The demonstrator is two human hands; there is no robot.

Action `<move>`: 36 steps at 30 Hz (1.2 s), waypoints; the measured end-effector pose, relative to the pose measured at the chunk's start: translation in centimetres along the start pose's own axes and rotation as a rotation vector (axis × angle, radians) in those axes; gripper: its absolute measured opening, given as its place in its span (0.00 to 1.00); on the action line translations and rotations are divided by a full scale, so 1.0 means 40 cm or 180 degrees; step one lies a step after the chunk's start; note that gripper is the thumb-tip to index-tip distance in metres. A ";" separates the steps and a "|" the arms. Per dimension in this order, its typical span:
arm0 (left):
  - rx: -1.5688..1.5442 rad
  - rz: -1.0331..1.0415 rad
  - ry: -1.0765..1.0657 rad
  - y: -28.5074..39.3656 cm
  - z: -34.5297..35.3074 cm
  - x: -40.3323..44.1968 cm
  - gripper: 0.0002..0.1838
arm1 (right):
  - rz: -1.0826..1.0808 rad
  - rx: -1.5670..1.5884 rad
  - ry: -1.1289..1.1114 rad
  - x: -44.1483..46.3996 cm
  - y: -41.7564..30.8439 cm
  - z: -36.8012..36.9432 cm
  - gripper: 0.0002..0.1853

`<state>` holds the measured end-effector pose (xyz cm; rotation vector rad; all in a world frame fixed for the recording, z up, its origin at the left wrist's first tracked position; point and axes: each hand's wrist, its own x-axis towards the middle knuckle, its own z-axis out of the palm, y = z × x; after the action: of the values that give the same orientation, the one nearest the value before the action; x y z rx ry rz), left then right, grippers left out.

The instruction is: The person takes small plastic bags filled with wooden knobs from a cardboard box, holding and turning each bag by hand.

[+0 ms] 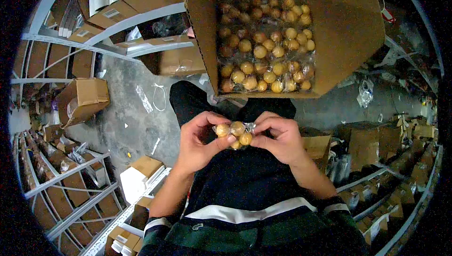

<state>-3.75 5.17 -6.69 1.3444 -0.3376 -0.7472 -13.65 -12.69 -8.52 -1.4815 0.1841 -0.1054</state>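
Note:
Between my two hands, in front of my body, is a small clear plastic bag of yellow-brown balls (238,128). My left hand (200,139) grips the bag's left side, its thumb pressed against the balls. The fingers of my right hand (278,136) pinch the plastic at the right end. Just beyond my hands stands an open cardboard box (346,35). Inside it lie several clear bags of similar balls (268,44), packed in rows. What the balls are made of I cannot tell.
Metal shelving (70,183) with cardboard boxes runs along the left, and more shelves with cartons (365,145) are on the right. An open carton (84,100) stands on the concrete floor (134,129) at left. Plastic scraps (144,100) and a white string loop (159,97) lie there.

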 end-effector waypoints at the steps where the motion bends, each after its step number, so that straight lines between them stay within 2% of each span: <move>1: -0.0001 0.0000 0.0001 0.000 -0.002 -0.001 0.12 | 0.0001 0.0000 -0.0001 0.000 0.003 0.006 0.08; 3: 0.0687 -0.0046 0.0027 0.001 -0.005 -0.004 0.14 | 0.0114 -0.0046 0.0389 -0.003 0.015 0.016 0.07; 4: 0.0691 -0.0042 0.0046 0.001 -0.001 -0.002 0.14 | 0.0111 -0.0041 0.0371 -0.005 0.023 0.014 0.07; 6: 0.0864 -0.0212 -0.0098 -0.003 0.016 0.000 0.17 | 0.0329 0.0885 -0.0111 -0.016 0.037 0.008 0.07; 9: 0.0537 -0.0201 -0.0026 -0.024 0.012 -0.001 0.18 | 0.0181 0.0651 0.0238 -0.003 0.022 0.009 0.07; 10: 0.0015 -0.0277 -0.0154 -0.021 0.002 -0.002 0.19 | 0.0183 0.0650 0.0250 0.001 0.021 0.003 0.07; 13: 0.0586 -0.0306 -0.0325 -0.022 0.000 -0.008 0.20 | 0.0167 0.0453 0.0199 -0.003 0.024 -0.010 0.07; 15: 0.0778 -0.0275 -0.0519 -0.017 0.003 -0.002 0.22 | 0.0055 0.1073 -0.0497 -0.007 0.038 -0.012 0.06; 17: -0.0580 -0.0678 -0.0605 -0.024 0.010 0.004 0.23 | 0.0115 0.1079 -0.0575 -0.006 0.042 -0.020 0.06; 19: -0.0826 -0.0587 -0.0619 -0.024 0.013 0.009 0.24 | 0.0247 0.1318 -0.0345 -0.004 0.042 -0.024 0.06; 22: -0.0536 -0.0703 -0.0541 -0.048 0.001 0.004 0.21 | 0.0383 0.1053 -0.0465 0.000 0.043 -0.029 0.06; 23: -0.0453 -0.0609 -0.0201 -0.057 0.000 0.001 0.18 | 0.0383 0.1054 -0.0465 0.002 0.038 -0.024 0.06; 24: -0.0369 -0.0518 0.0137 -0.062 0.000 0.000 0.16 | 0.0407 0.0929 -0.0254 0.005 0.028 -0.013 0.07; 27: 0.0091 -0.0482 0.0235 -0.043 0.004 0.001 0.11 | 0.0472 0.1119 -0.0003 -0.003 0.023 0.001 0.09; 29: 0.0141 -0.0305 0.0118 -0.061 0.001 0.005 0.11 | 0.0209 0.0708 0.0047 -0.006 0.046 -0.002 0.08; 31: 0.0196 -0.0121 0.0000 -0.066 -0.001 0.010 0.11 | 0.0259 0.0881 -0.0096 -0.009 0.054 -0.017 0.07; 33: 0.1086 0.0085 -0.0368 -0.063 0.000 0.015 0.12 | 0.0312 0.1052 -0.0224 -0.009 0.055 -0.021 0.07; 34: 0.0520 -0.0443 -0.0232 -0.056 0.013 0.007 0.16 | 0.0294 0.0921 -0.0217 -0.008 0.054 -0.019 0.07; 36: 0.0379 -0.0402 -0.0084 -0.048 0.018 0.007 0.16 | 0.0282 0.0789 -0.0206 -0.004 0.055 -0.017 0.06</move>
<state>-4.54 4.36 -8.44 1.4795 -0.3245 -0.8615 -14.04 -13.15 -10.77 -1.2262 0.1771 -0.0080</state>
